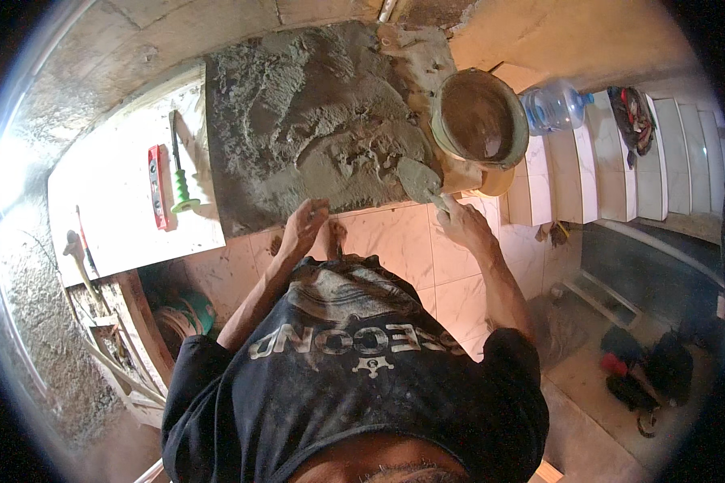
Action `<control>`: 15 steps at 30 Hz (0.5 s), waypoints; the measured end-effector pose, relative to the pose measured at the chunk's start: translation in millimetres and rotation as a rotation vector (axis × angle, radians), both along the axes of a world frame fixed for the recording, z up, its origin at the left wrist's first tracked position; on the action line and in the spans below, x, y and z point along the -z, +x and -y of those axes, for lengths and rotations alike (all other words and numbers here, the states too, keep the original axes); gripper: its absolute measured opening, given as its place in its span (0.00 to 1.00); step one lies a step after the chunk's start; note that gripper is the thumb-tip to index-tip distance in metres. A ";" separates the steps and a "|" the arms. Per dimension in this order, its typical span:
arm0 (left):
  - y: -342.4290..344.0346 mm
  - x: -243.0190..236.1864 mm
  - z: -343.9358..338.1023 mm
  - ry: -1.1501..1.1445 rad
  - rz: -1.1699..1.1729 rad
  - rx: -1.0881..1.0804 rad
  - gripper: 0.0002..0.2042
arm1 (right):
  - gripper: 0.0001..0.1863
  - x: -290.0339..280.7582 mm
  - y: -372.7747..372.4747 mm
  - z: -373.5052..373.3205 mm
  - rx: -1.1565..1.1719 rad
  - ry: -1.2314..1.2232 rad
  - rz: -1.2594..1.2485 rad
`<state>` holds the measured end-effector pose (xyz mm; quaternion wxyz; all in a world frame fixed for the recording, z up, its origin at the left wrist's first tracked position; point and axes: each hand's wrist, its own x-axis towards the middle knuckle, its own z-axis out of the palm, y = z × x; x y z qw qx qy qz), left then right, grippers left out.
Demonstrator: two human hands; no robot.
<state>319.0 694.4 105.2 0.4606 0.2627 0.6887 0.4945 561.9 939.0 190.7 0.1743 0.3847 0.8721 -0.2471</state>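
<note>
The trowel [419,180] is right of the frame's centre, over grey mortar [298,105]. Your right grip [467,226] is clasped on it. If your left grip [304,229], by the mortar's edge, holds something, I cannot tell. A bucket [522,133] stands upper right.

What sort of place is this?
Probably an indoor building or renovation site by a stairway: spread grey mortar, a trowel and a red spirit level, with pale steps at right.

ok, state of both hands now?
Left hand: fingers curled, no held object visible; can't tell if fully closed.
Right hand: closed, holding trowel.
</note>
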 end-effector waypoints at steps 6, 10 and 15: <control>-0.9 3.6 2.6 -0.030 -0.012 -0.014 0.19 | 0.26 -15.2 -2.6 4.6 0.009 0.028 0.001; -0.7 -1.3 -37.5 -0.051 -0.240 0.097 0.17 | 0.26 -9.9 -9.8 4.9 0.017 0.016 -0.064; -1.7 9.6 -111.2 0.066 -0.591 0.188 0.15 | 0.26 15.1 3.0 -0.2 0.015 -0.036 -0.138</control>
